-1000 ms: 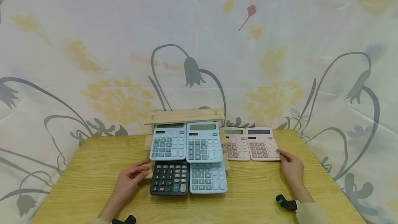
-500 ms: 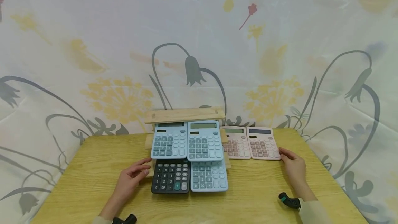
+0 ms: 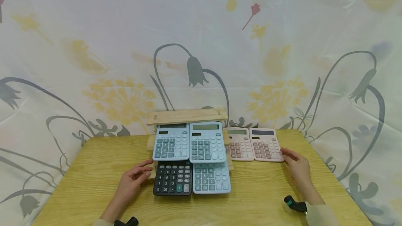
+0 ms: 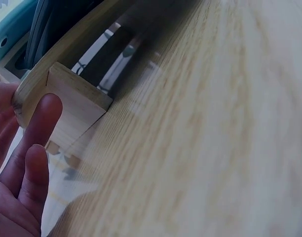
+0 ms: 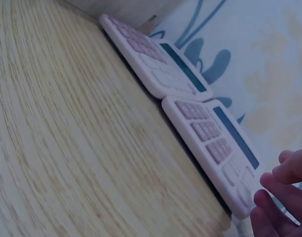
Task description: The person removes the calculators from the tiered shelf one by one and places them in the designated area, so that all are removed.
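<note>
A wooden stand (image 3: 187,116) carries two light blue calculators (image 3: 207,143) on its upper level. Below them sit a black calculator (image 3: 172,180) and another light blue calculator (image 3: 212,180), their tops hidden. Loosely bent, the fingers of my left hand (image 3: 129,183) lie at the stand's lower left side; in the left wrist view the fingertips are right at its wooden end. On the right, two pink calculators lie side by side on the table. My right hand (image 3: 296,167) has its fingertips at the right edge of the outer pink calculator (image 3: 266,144), not gripping it.
The wood-grain table (image 3: 251,191) extends in front of the stand and to both sides. Behind it hangs a pale flower-patterned cloth (image 3: 201,37). A black wrist device (image 3: 295,204) sits at the right wrist, another (image 3: 126,221) at the left.
My right hand has shifted slightly right, and its wrist has moved outward. The left hand stays at the stand. The calculators keep their places; the head view has shifted a little.
</note>
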Demonstrator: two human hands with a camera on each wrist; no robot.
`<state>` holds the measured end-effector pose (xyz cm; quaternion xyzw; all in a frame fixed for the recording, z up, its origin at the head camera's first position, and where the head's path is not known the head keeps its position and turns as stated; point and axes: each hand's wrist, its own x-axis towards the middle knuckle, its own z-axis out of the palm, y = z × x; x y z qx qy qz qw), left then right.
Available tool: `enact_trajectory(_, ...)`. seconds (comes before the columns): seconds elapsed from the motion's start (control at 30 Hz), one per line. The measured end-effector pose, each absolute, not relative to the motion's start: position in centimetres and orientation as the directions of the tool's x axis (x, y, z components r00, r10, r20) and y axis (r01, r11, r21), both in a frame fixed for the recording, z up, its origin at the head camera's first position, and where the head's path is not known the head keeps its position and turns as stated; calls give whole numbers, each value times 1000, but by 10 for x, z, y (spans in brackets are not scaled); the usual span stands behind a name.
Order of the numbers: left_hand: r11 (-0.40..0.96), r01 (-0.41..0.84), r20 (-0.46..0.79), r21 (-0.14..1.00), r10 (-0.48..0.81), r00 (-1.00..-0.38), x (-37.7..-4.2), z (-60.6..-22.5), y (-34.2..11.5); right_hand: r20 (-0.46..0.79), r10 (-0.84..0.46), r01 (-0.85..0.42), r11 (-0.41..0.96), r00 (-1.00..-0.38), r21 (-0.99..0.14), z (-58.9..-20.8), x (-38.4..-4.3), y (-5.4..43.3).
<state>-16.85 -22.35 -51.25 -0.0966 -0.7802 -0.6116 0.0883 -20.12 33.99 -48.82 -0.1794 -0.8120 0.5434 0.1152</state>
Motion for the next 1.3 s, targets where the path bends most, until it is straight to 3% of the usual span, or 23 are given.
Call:
enact_trajectory(0.2, 246, 270, 268, 931, 44, -962, -169, -511, -224, 54, 302, 82, 420, -952, -904, -474, -200, 329)
enact_trajectory(0.37, 247, 273, 270, 930, 46, -962, -169, -514, -225, 105, 197, -18, 402, -975, -915, -461, -197, 314)
enact_trajectory(0.73, 243, 330, 325, 912, 62, -944, -166, -512, -226, 200, 0, -179, 447, -980, -877, -449, -191, 275)
enact_trajectory(1.3, 235, 343, 322, 909, 124, -938, -166, -511, -223, 146, -152, -186, 293, -977, -938, -441, -184, 217)
